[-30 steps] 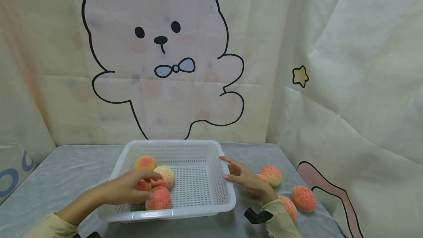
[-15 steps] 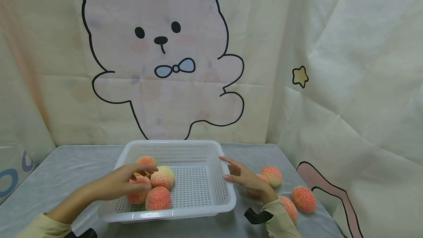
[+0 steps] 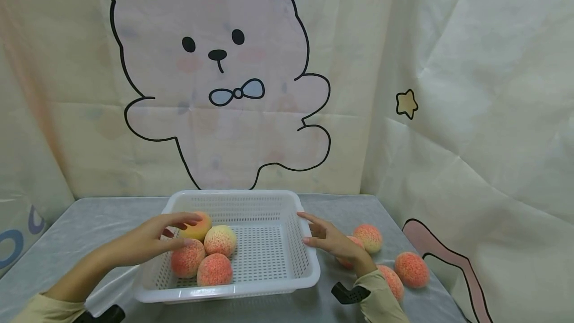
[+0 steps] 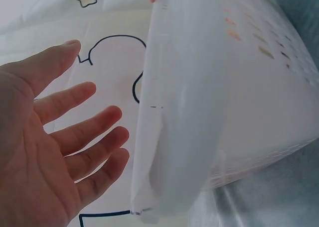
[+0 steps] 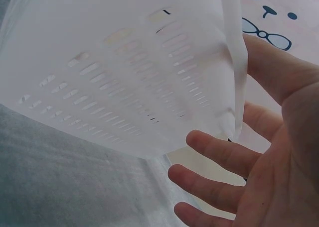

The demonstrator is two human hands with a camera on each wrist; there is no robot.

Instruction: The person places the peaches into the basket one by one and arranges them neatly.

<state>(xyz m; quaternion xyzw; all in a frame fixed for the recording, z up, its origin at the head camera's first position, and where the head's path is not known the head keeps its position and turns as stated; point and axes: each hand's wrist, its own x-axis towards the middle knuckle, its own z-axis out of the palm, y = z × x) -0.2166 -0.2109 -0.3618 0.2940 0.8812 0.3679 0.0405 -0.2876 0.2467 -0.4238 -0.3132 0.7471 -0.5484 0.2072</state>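
Note:
A white plastic basket [image 3: 269, 287] with slotted walls holds several peaches, among them a red one [image 3: 215, 269], a paler one [image 3: 220, 241] and a yellow-orange one [image 3: 202, 227]. My left hand [image 3: 150, 241] hovers over the basket's left rim, fingers spread and holding nothing; another red peach [image 3: 187, 259] lies just below its thumb. In the left wrist view, the palm and loosely bent fingers [image 4: 94, 157] show beside the rim. On the opposite side, my right hand [image 3: 334, 241] holds the right rim, thumb and index finger over it, the other fingers outside the wall.
Right of the basket, several more peaches lie on the grey cloth-covered table, including one at the back [image 3: 368, 239], one far right [image 3: 411, 269] and one partly behind the sleeve [image 3: 391, 281]. A printed curtain [image 3: 341, 163] hangs behind the table.
My left hand has let go of the red peach at the basket's left and drawn back up and left. The right hand and basket have stayed in place.

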